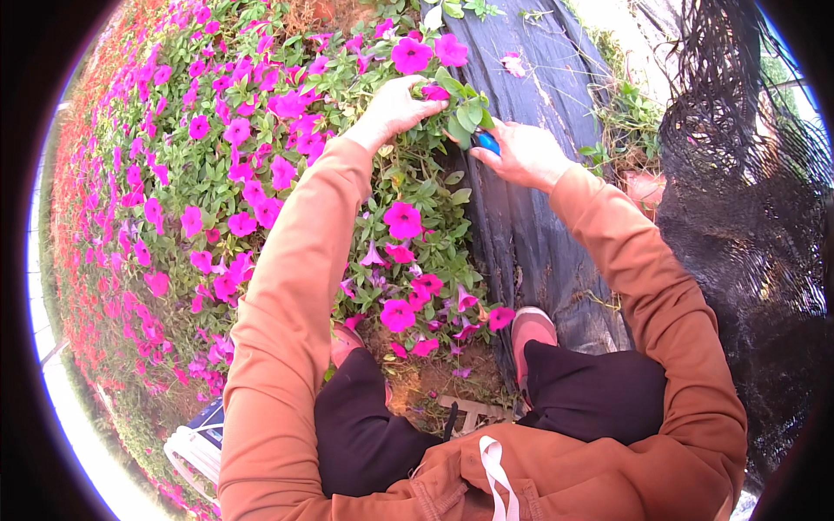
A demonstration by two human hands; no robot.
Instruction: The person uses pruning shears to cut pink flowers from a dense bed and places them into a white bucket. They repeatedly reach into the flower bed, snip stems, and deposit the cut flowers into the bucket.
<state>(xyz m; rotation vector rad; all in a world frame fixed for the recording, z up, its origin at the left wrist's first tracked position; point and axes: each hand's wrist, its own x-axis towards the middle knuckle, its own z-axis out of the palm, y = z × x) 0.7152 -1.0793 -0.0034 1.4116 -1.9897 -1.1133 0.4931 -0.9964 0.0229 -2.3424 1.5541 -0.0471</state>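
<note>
Magenta petunias with green leaves spread across the left and middle. At the upper middle, my left hand has its thumb and fingers closed on a petunia shoot with a magenta bloom. My right hand is just right of it, closed around a blue-handled tool. The tool's working end is mostly hidden by the leaves between the hands, so its kind cannot be told.
Black ground sheeting runs beside the flower bed. Black shade netting hangs at the right. A reddish pot lies by weeds. A white-and-blue object stands lower left. Red flowers line the far left.
</note>
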